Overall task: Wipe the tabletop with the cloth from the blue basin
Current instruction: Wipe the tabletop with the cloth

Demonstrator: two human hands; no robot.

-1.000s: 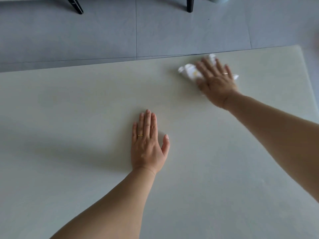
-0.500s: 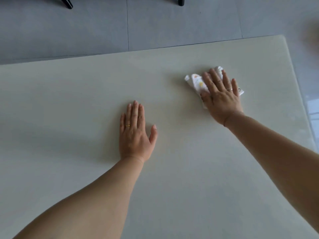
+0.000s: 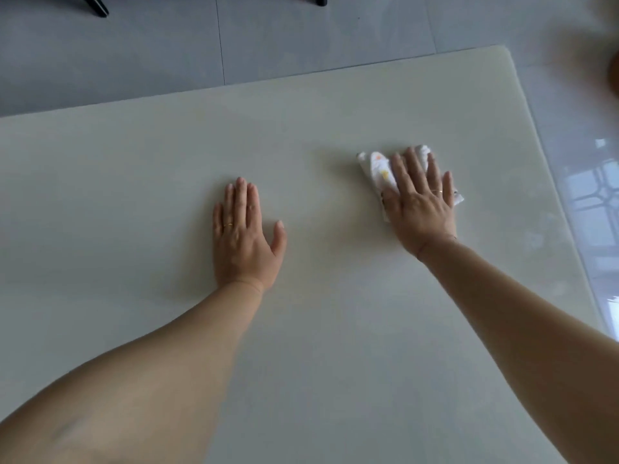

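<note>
The pale cream, glossy stone-look tabletop (image 3: 335, 329) fills most of the view, its far edge and right corner bordering a grey tiled floor (image 3: 150, 45). Two black furniture legs (image 3: 97, 6) stand on that floor at the top. The left hand (image 3: 244, 236) lies flat, palm down, on the tabletop near the centre, four fingers extended and pressed together, thumb angled out to the right; a thin gold ring (image 3: 228, 225) sits on one finger. The right hand (image 3: 422, 202) presses flat on a crumpled white cloth with small orange marks (image 3: 375, 167), fingers extended and slightly spread, a ring visible. The cloth rests on the tabletop toward the right side, protruding beyond the fingertips and to both sides. The blue basin is out of view.
</note>
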